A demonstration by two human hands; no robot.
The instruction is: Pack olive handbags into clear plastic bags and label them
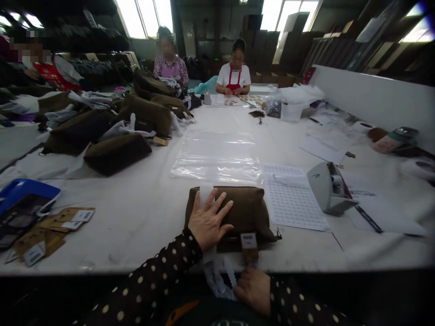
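Observation:
A dark brown fabric bag [238, 208] lies on the table right in front of me. My left hand [210, 222] rests flat on its left part, fingers spread, over a white strip [206, 192] that runs across the bag. A brown card tag with a white barcode label [249, 241] hangs at the bag's near side. Below the table edge, my right hand [253, 290] is closed, its fingers by a thin white serrated strip [230, 272] that runs into them. Crumpled white wrapping [217, 280] hangs beside it. The right fingertips are partly hidden.
Clear plastic bags [217, 156] lie beyond the brown bag. To the right are a printed label sheet [294, 194], a grey tape dispenser [329, 188] and a black pen [369, 218]. Brown bags [117, 151] are piled left, near card tags [73, 217]. Several people [234, 74] work farther back.

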